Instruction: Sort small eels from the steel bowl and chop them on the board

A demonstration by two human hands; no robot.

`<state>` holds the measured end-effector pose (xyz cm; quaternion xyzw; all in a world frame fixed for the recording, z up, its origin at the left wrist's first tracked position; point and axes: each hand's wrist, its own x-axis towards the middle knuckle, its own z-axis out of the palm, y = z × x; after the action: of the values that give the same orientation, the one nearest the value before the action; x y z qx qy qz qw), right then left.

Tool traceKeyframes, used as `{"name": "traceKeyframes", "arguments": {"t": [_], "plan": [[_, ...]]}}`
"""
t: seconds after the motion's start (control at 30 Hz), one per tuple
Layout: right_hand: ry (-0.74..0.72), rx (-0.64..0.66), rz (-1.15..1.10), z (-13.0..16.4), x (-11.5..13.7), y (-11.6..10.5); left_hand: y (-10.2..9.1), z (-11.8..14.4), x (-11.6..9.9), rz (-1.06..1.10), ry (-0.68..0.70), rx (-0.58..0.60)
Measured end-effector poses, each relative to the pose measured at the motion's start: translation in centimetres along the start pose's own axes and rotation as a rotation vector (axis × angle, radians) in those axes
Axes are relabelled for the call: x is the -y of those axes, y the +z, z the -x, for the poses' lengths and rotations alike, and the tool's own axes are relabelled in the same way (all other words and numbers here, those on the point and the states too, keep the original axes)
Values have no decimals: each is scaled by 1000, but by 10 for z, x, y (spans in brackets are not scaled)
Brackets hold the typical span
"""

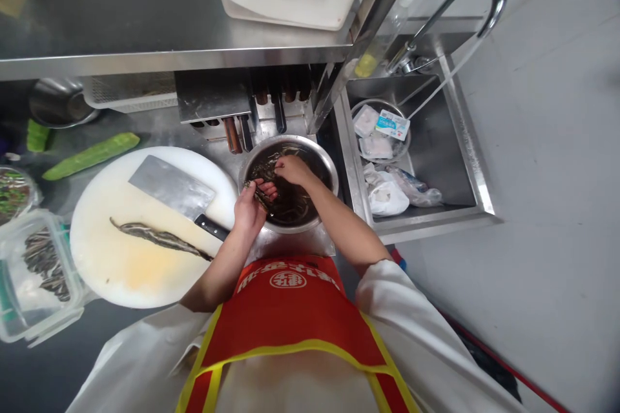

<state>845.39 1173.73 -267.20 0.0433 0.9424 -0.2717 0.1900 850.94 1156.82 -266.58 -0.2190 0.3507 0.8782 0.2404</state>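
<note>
A steel bowl [325, 168] full of dark, slippery eels stands on the counter in front of me. My left hand [250, 208] is at the bowl's near left rim, with its fingers closed around an eel [261, 195]. My right hand [292, 170] reaches into the bowl from the right and pinches the same tangle of eels. On the round white cutting board [121, 258] to the left lie a cleaver [172, 190] and one slit eel [157, 237].
A clear plastic box [33, 277] with eel pieces sits at the far left, beside a green gourd [92, 155]. A knife rack [256, 110] is behind the bowl. The sink [455, 161] on the right holds a bowl of packets [380, 129] and plastic bags under a tap [465, 0].
</note>
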Motion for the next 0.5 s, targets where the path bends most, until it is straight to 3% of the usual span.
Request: {"name": "traceKeyframes", "arguments": {"t": [0.13, 0.27, 0.4, 0.5], "plan": [[-111, -82, -262, 5, -5, -25, 3, -3, -3, 37, -83, -43], [-174, -110, -436, 20, 2, -53, 7, -8, -3, 128, -268, -49], [-224, -127, -446, 42, 16, -70, 15, -10, 2, 140, -336, -14], [-214, -156, -379, 58, 25, -64, 22, -8, 5, 127, -314, 88]]}}
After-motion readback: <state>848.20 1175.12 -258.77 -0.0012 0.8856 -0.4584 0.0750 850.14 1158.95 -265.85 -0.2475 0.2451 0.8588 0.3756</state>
